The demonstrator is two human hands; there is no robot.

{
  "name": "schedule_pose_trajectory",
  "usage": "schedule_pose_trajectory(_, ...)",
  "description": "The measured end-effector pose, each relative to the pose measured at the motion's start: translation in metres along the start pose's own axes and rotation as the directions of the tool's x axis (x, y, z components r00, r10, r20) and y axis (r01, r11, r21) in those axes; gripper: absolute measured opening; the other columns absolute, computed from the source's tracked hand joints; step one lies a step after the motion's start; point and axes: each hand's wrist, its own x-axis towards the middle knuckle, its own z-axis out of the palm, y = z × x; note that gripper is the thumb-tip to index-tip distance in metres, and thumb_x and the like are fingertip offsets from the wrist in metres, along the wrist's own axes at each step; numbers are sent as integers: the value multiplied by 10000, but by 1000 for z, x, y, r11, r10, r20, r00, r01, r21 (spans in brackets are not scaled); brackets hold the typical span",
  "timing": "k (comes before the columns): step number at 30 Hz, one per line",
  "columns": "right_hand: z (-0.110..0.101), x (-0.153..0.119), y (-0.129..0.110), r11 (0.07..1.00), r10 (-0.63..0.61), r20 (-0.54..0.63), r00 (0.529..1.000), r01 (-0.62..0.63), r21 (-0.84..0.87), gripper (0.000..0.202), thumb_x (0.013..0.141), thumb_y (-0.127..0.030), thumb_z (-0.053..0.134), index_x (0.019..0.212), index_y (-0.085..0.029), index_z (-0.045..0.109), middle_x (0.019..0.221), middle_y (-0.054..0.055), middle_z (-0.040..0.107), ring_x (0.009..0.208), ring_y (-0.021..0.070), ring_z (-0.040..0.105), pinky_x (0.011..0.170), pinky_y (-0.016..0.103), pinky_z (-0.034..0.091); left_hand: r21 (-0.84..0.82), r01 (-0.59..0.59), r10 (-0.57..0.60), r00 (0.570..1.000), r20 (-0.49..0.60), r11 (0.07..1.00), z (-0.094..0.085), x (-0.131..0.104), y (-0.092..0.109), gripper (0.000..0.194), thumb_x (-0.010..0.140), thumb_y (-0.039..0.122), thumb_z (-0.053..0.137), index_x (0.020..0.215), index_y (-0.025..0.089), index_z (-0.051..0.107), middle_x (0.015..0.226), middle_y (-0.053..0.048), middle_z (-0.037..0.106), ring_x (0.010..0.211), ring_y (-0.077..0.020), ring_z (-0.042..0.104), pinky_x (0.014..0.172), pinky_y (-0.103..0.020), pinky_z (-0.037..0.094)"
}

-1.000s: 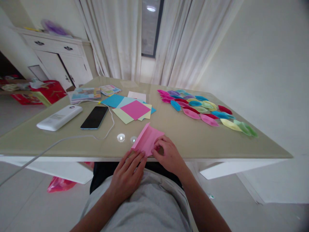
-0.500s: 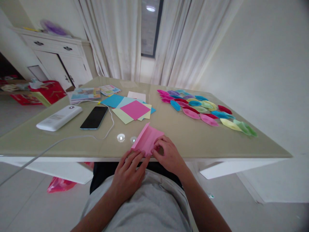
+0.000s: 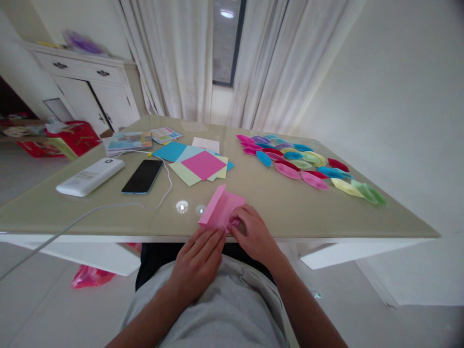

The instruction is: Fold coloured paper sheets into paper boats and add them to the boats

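Now our left hand (image 3: 198, 261) has edged up and to the right since the last frame, its fingers drawn closer together, extended and pressing on the near edge of the pink origami sheet (image 3: 220, 207). Our right hand (image 3: 254, 235) stays almost where it was, its grip closed in a pinch of thumb and index finger on the sheet's lower right side. The partly folded sheet lies at lower center of the frame, on the near edge of the table (image 3: 326, 217), its left flap raised. The smartphone (image 3: 142, 177) at center left and the folded paper pieces (image 3: 287, 169) at center right haven't moved.
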Motion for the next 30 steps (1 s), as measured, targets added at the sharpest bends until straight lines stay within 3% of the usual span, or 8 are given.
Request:
schedule_pose_trajectory(2,5,-7,2,996,-74,-77,994,70,-52,160,953,-84,754,980,-221,676,1082,77,713,1033,271,637,917,406,528,6,5,-5,1000,14,1000,0,1,0,338,1022,57,550,1294,98,746,1272,-111,822,1165,-254,745,1120,-421,506)
schedule_pose_trajectory(5,17,-24,3,959,-231,-252,940,176,-220,114,1043,-145,671,1117,-218,717,1126,105,741,1049,283,646,949,435,517,23,18,-19,999,29,1000,1,2,0,326,1031,75,542,1280,105,750,1267,-118,820,1138,-269,758,1051,-426,543)
schedule_pose_trajectory(7,25,-36,2,931,-309,-235,922,242,-272,183,1075,-150,618,1221,-204,713,1127,100,775,1044,274,666,957,432,520,33,17,-18,1000,16,999,1,3,1,300,1039,79,547,1249,105,759,1241,-121,825,1118,-275,764,1038,-429,549)
schedule_pose_trajectory(12,32,-55,4,910,-343,-259,903,251,-329,288,1074,-180,616,1353,-171,688,1282,112,796,1179,290,678,1049,451,510,11,-10,9,999,36,1000,-1,5,-4,301,1051,49,528,1251,85,751,1215,-129,824,1112,-282,757,1025,-430,554)
schedule_pose_trajectory(18,28,-52,11,913,-321,-328,888,199,-355,212,1046,-189,686,1253,-197,734,1200,96,827,1111,286,711,1002,451,522,-54,-47,52,995,89,997,-8,14,-15,371,1133,132,385,1234,96,740,1169,-132,826,1034,-266,759,960,-425,576)
schedule_pose_trajectory(23,27,-50,5,902,-380,-354,855,258,-346,86,1046,-137,692,1075,-194,749,1017,66,833,973,241,726,930,401,528,-27,-108,109,993,37,994,-9,18,-19,357,1134,115,384,1202,81,733,1120,-130,833,985,-255,764,933,-406,583)
schedule_pose_trajectory(26,29,-53,2,892,-421,-370,828,303,-335,103,1046,-118,687,1065,-198,750,951,46,830,906,218,730,911,382,528,-56,-105,104,994,-23,993,-12,3,-22,303,1113,86,446,1192,63,738,1135,-153,826,1059,-263,754,995,-402,575)
schedule_pose_trajectory(30,35,-60,-1,884,-449,-408,795,328,-333,157,1065,-113,646,1132,-193,763,996,57,846,919,219,741,938,390,523,-132,-110,99,991,-93,985,-25,-32,-24,278,1051,28,566,1243,95,755,1162,-140,822,1142,-270,736,1087,-441,546)
